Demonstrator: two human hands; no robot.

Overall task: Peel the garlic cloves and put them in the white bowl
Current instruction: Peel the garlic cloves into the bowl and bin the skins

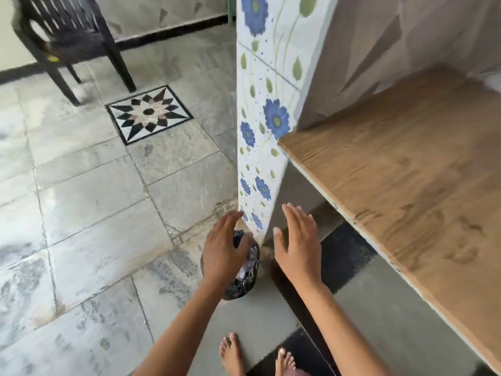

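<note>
No garlic and no white bowl are in view. A small bin lined with a black plastic bag (pixel 245 278) stands on the floor at the foot of a flowered tile wall. My left hand (pixel 223 248) hovers over the bin with fingers straight and relaxed, holding nothing. To the right of the bin my right hand (pixel 298 240) is spread open, palm down, also holding nothing. Pale scraps show inside the bag, too blurred to name.
A wooden counter (pixel 406 164) runs along the right. The blue-flowered tile wall end (pixel 267 104) stands just behind the bin. A dark plastic chair (pixel 67 36) is at the far left. My bare feet (pixel 233 354) stand on the grey tiled floor.
</note>
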